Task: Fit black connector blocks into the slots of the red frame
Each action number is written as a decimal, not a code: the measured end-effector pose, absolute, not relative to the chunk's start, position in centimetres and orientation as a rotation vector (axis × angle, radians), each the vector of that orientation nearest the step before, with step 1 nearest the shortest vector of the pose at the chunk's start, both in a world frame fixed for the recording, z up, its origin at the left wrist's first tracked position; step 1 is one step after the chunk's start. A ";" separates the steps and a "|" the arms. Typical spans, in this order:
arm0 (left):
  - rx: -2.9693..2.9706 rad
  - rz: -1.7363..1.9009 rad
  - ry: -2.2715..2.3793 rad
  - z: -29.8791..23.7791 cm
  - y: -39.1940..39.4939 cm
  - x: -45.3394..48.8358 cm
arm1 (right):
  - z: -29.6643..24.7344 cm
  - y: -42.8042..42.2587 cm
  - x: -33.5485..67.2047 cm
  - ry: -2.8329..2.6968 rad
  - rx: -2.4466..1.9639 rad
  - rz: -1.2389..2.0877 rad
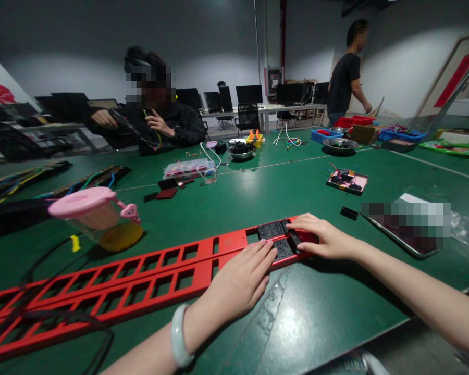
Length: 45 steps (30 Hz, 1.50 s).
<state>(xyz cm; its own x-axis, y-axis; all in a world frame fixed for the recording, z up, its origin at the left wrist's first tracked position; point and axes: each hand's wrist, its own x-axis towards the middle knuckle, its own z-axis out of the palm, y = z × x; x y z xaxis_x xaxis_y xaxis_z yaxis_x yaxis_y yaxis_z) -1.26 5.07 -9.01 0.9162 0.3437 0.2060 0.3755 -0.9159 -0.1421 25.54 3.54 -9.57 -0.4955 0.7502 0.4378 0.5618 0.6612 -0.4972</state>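
Observation:
A long red slotted frame [148, 273] lies across the green table [297, 323], with several small black modules [275, 238] seated in its right end. My left hand [238, 281] rests flat on the frame just left of the modules, fingers stretched out, a pale bangle on the wrist. My right hand [322, 237] lies over the frame's right end, fingertips pressing on a black module, holding nothing.
A pink-lidded clear container [96, 219] stands left of the frame. A loose black module [349, 212] and a tablet [406, 226] lie at right. Trays, bowls and cables sit farther back. One person sits across the table; another stands at the far right.

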 end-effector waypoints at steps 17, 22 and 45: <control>-2.945 -0.297 -0.563 -9.2 5.1 -1.4 | -9.3 3.4 25.0 -2.273 -0.994 0.400; -2.938 -0.263 -0.571 -9.2 5.1 -1.4 | -9.4 3.5 25.0 -2.275 -1.025 0.406; -2.925 -0.236 -0.582 -9.2 5.0 -1.4 | -10.5 3.5 25.0 -2.254 -1.046 0.331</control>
<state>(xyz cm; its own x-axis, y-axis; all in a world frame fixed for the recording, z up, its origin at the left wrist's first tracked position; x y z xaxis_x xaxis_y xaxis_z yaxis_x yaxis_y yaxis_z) -1.42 5.01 -9.24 0.9124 0.3664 0.1825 0.3899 -0.9136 -0.1153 25.01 3.48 -10.54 -0.4909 0.7556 0.4337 0.5988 0.6543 -0.4619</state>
